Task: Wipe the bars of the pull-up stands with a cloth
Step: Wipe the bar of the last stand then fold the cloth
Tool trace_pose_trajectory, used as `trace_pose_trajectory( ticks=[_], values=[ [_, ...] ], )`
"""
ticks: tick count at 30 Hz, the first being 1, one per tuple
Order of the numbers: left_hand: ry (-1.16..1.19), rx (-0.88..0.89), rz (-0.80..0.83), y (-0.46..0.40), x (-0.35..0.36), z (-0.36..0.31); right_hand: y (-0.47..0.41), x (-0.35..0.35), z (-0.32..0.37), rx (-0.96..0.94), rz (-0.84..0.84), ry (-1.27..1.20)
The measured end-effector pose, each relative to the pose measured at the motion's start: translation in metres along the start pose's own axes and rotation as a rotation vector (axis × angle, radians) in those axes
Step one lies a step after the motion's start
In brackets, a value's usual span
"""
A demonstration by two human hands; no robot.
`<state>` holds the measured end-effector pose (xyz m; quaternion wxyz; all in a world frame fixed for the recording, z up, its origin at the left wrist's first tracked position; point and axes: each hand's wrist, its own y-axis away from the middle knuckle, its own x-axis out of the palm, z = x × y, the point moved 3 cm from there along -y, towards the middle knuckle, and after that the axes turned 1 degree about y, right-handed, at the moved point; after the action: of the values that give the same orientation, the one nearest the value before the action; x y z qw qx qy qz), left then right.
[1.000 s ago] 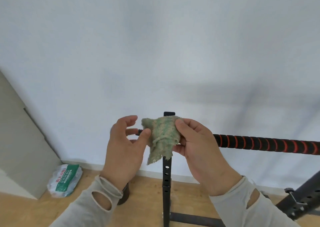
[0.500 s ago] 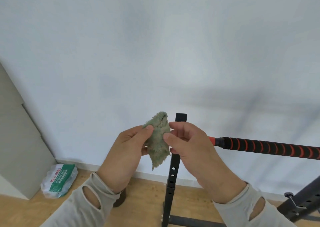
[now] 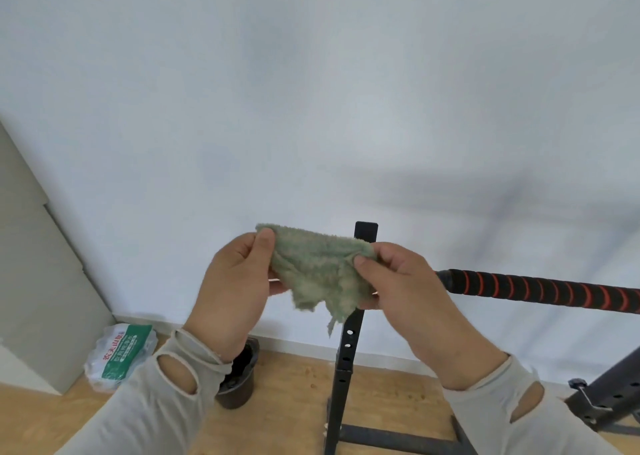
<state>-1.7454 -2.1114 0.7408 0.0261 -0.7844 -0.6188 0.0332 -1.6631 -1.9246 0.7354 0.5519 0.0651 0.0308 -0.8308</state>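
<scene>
A worn green cloth (image 3: 318, 271) is stretched between my two hands in front of the black upright post (image 3: 348, 347) of the pull-up stand. My left hand (image 3: 235, 288) pinches its upper left corner with thumb and fingers. My right hand (image 3: 398, 281) pinches its right edge. The cloth hangs free of the bar and covers part of the post. The horizontal bar (image 3: 540, 290), wrapped in black and red grip tape, runs from behind my right hand to the right edge of the view.
A white wall fills the background. On the wooden floor lie a plastic bag with green print (image 3: 119, 357) at the left and a dark pot (image 3: 239, 378) under my left wrist. A grey cabinet (image 3: 41, 281) stands left; another black frame (image 3: 609, 392) is at lower right.
The cloth was bunched over the bar end, then lifted off. Both hands have pulled apart and spread it out flat. The view has shifted slightly left.
</scene>
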Motion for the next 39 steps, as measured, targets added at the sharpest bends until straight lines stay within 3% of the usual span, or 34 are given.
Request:
trace_pose_trajectory(
  ticks=[3, 5, 8, 10, 17, 22, 26, 33, 39],
  values=[
    [-0.102, -0.006, -0.037, -0.006, -0.007, 0.002, -0.003, -0.002, 0.0, 0.134, 0.054, -0.197],
    [-0.014, -0.053, -0.009, -0.007, -0.005, 0.003, -0.005, -0.001, -0.002, 0.143, 0.107, -0.284],
    [0.139, -0.113, 0.028, -0.008, -0.004, 0.005, -0.006, -0.003, -0.01, 0.035, 0.106, 0.029],
    [0.16, -0.12, 0.029, -0.008, -0.007, 0.006, -0.008, -0.005, -0.008, -0.058, 0.005, 0.197],
    [0.059, -0.102, 0.014, -0.01, -0.013, 0.01, -0.013, -0.012, 0.003, -0.121, -0.119, 0.143],
    [-0.209, 0.004, -0.093, -0.026, -0.024, 0.002, -0.021, -0.016, 0.017, -0.138, -0.16, -0.022],
    [-0.198, -0.005, -0.077, -0.043, -0.027, -0.004, -0.03, -0.014, 0.026, -0.166, -0.15, -0.051],
    [-0.088, -0.021, -0.003, -0.062, -0.023, -0.001, -0.047, -0.013, 0.03, -0.174, -0.194, 0.137],
    [0.022, 0.024, -0.01, -0.068, -0.026, -0.005, -0.052, -0.017, 0.036, -0.355, -0.24, 0.438]
  ],
)
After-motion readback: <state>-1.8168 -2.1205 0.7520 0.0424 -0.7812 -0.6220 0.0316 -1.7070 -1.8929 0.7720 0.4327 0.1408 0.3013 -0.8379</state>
